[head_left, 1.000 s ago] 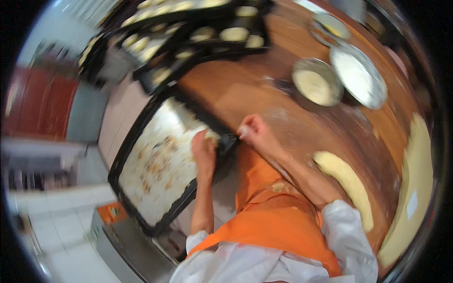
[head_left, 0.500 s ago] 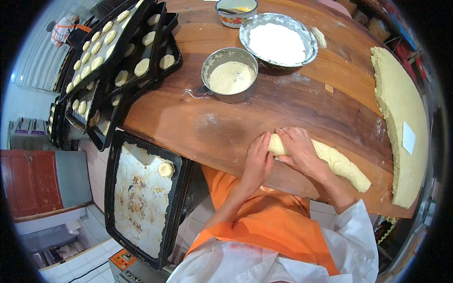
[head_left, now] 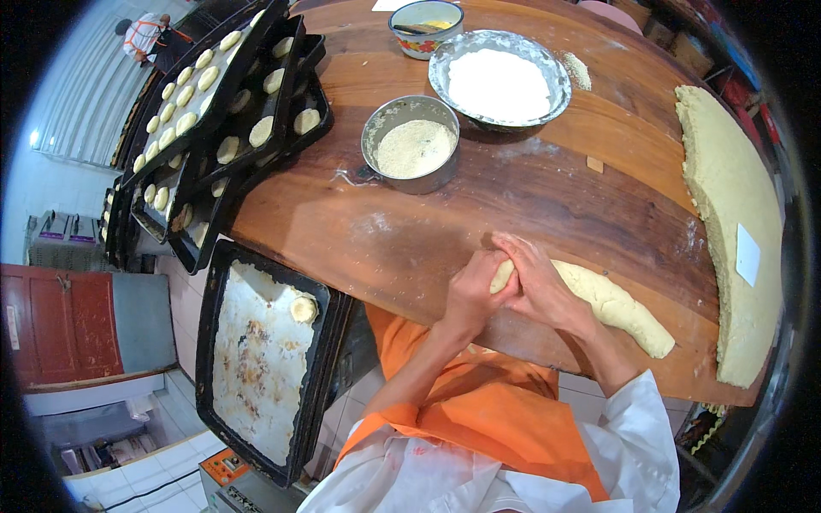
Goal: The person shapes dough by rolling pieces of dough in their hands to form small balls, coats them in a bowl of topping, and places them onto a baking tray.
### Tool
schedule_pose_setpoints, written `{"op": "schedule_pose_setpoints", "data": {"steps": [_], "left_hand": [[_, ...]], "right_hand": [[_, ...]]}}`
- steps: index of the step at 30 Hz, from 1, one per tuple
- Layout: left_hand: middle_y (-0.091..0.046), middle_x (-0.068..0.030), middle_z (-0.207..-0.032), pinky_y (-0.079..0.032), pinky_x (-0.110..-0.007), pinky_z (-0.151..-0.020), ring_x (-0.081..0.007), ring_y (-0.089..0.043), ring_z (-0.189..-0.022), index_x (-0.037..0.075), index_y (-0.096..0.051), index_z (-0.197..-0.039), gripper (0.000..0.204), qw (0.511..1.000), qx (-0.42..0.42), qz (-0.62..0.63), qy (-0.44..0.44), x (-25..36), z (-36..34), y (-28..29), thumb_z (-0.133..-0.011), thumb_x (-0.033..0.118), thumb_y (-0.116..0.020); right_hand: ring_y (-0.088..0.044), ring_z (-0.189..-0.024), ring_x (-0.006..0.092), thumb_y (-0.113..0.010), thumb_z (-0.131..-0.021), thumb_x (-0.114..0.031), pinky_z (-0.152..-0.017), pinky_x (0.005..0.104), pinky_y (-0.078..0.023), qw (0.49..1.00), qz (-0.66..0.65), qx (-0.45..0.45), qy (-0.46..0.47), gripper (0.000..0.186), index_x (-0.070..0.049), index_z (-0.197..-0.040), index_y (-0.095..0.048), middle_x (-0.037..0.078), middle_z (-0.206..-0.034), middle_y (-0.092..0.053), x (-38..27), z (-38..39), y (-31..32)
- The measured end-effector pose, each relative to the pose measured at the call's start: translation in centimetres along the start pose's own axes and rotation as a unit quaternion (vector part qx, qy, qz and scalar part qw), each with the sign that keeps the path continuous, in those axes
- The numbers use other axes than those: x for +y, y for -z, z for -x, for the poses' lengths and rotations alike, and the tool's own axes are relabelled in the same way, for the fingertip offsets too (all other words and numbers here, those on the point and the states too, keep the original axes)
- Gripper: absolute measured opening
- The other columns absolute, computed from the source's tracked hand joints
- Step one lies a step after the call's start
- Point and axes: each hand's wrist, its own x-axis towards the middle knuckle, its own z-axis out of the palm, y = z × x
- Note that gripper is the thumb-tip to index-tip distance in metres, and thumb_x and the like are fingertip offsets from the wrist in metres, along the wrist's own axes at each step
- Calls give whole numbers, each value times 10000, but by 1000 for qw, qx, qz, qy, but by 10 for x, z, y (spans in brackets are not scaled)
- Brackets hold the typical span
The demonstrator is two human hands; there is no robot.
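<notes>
Pale dough roll (head_left: 611,303) on wooden surface (head_left: 547,192): your left hand (head_left: 473,293) & right hand (head_left: 534,282) fingers closed round its left end, pinching.

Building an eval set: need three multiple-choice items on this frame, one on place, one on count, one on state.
1. Where is the dough log?
A. On the table near its front edge
B. In the near tray
C. In the flour bowl

2. How many dough pieces lie in the near tray?
A. None
B. One
C. Six

3. What are the hands doing?
A. Both grip the log's left end
B. Both rest empty on the apron
C. One lifts the crumb bowl

Answers:
1 A: the log lies on the wooden table, in front of the person.
2 B: a single round piece sits at the tray's far right corner.
3 A: the left hand and right hand close around the log's end.
</notes>
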Motion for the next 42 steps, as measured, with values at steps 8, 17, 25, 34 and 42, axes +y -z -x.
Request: {"op": "schedule_pose_setpoints", "data": {"steps": [8,17,25,34,42], "left_hand": [[-577,-49,-864,-458,-267,-641,-147,-565,-716,47,-569,-850,127,949,26,275,154,-5,-6,15,-807,162,-599],[-416,-101,-1277,-250,-338,-1026,-206,-375,-1199,-2,-426,-1221,364,898,82,405,150,38,4,3,-876,107,-390],[-305,-135,-1380,-216,-356,-1051,-227,-289,-1275,-8,-308,-1313,445,894,25,400,201,26,-9,38,-927,205,-358],[-211,-132,-1414,-125,-354,-1072,-234,-184,-1310,-5,-235,-1334,619,865,87,481,112,47,-16,39,-922,455,-285],[-361,-169,-1314,-266,-402,-1008,-323,-326,-1233,19,-452,-1221,450,993,-57,101,-25,15,3,42,-845,250,-537]], "right_hand": [[-341,-1198,343,-680,-680,-218,-995,419,-282,971,-96,-168,-137,676,-13,-1239,-361,182,-1263,-393,-2,-13,14],[-73,-1340,252,-256,-851,-600,-1081,399,-80,885,-418,193,-65,791,-57,-1393,-64,117,-1453,-75,-61,-46,-9],[-79,-1341,247,-225,-927,-439,-1083,374,-69,964,-241,111,-17,639,-17,-1385,-85,129,-1450,-102,-76,-15,-42],[-228,-1301,206,-227,-939,-414,-1069,356,-186,847,-483,189,-116,561,-27,-1343,-265,102,-1405,-250,-74,-23,-41],[-320,-1252,235,-214,-958,-348,-1054,341,-231,671,-681,197,-217,521,24,-1314,-294,153,-1332,-361,-65,-33,-25]]}}
